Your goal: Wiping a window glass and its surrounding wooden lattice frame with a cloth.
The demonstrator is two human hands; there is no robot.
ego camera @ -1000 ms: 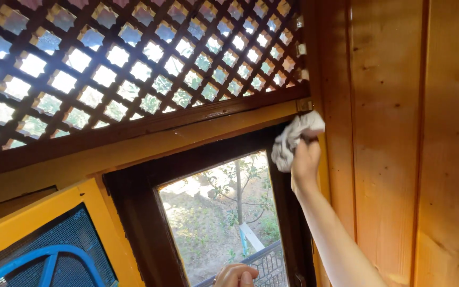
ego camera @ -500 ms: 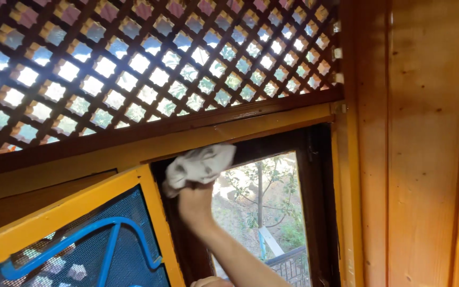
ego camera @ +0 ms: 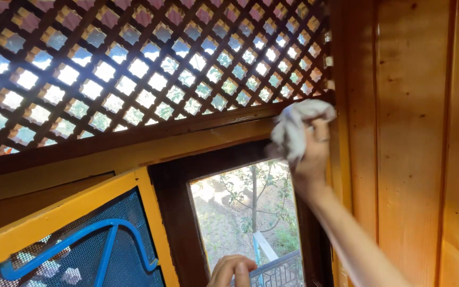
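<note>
While right hand [ego camera: 314,159] presses cloth [ego camera: 293,127]; left hand [ego camera: 233,269] rests below.

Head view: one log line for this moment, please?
right hand: presses rag on frame corner | left hand: on glass

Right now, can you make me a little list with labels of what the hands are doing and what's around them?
Right hand: raised, gripping a crumpled white cloth and pressing it on the top right corner of the window frame
Left hand: low at the bottom edge, fingers curled, resting by the glass, holding nothing I can see
Window: dark brown frame, with trees and a railing outside
Above: brown wooden lattice with light coming through
Left: yellow-framed screen with a blue curved bar
Right: orange wooden wall planks
</note>
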